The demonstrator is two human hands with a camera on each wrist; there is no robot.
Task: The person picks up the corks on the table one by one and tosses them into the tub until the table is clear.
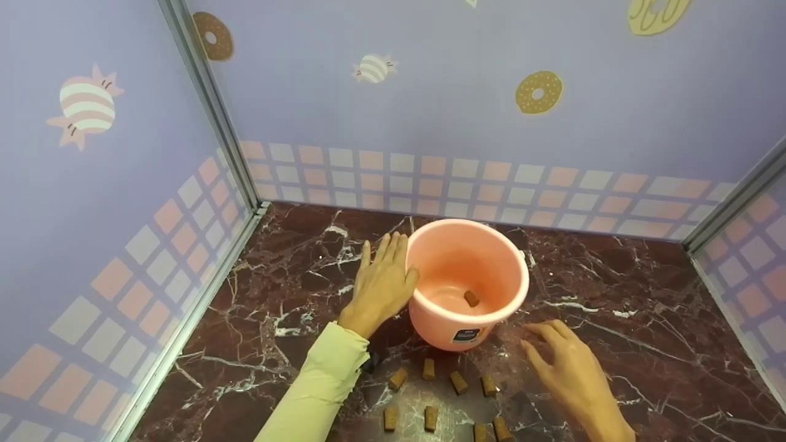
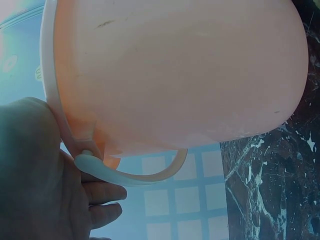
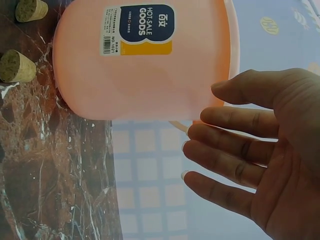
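1. We see a pink bucket (image 1: pixel 433 325) standing upright on a dark reddish-brown marbled tabletop (image 1: pixel 288 294), between the two hands and in front of the patterned wall (image 1: pixel 344 92).
2. Its wall is smooth and pale, with a few small dark scuffs that we notice in the left wrist view; the inside glows a warmer orange below a thick, rounded, lighter rim (image 1: pixel 466 318).
3. On the front we read "HOT-SALE GOODS" in white on a dark blue label (image 3: pixel 145 27) with a yellow band and a barcode strip. A curved pale handle (image 2: pixel 125 177) joins just below the rim.
4. One brown cork (image 1: pixel 471 299) lies on the bucket's floor.
5. Eight more corks (image 1: pixel 429 369), tapered and speckled, lie or stand loosely on the table in front of the bucket.
6. We find the left hand (image 1: pixel 382 281) resting against the rim's left side, fingers extended.
7. The right hand (image 1: pixel 568 362), relaxed and holding nothing, hovers near the bucket's right front.
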